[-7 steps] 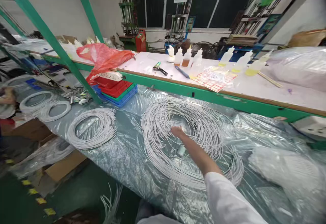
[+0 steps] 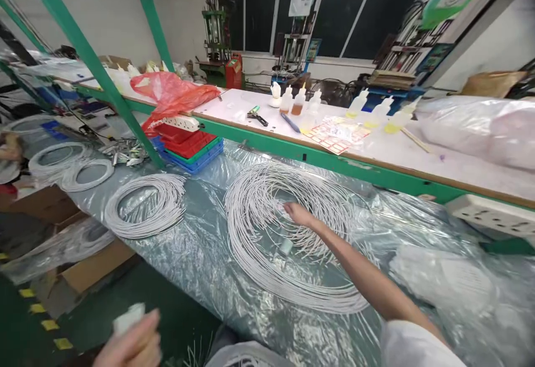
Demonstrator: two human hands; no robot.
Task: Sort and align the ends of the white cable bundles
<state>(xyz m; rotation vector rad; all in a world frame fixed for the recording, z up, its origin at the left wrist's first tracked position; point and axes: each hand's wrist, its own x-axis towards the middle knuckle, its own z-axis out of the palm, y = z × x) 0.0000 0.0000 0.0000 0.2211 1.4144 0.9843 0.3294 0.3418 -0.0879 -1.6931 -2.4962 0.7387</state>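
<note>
My right hand (image 2: 297,214) reaches far out onto a big loose coil of white wire (image 2: 267,255) lying on clear plastic sheeting (image 2: 204,255); its fingers are curled down into the strands near the coil's inner edge. My left hand (image 2: 132,342) sits at the bottom edge, blurred, closed round a small white object (image 2: 127,318). A small grey piece (image 2: 286,246) lies inside the coil, just below my right hand.
Smaller white wire coils (image 2: 144,205) lie to the left. A green-edged shelf (image 2: 334,161) runs behind, carrying squeeze bottles (image 2: 298,101), label sheets (image 2: 334,133) and a red bag (image 2: 171,93). Stacked coloured trays (image 2: 190,147), cardboard boxes (image 2: 96,269) and a white power strip (image 2: 493,215) stand around.
My left hand has come into view at the bottom with a white object. My right arm stretches further out and the view has shifted a little.
</note>
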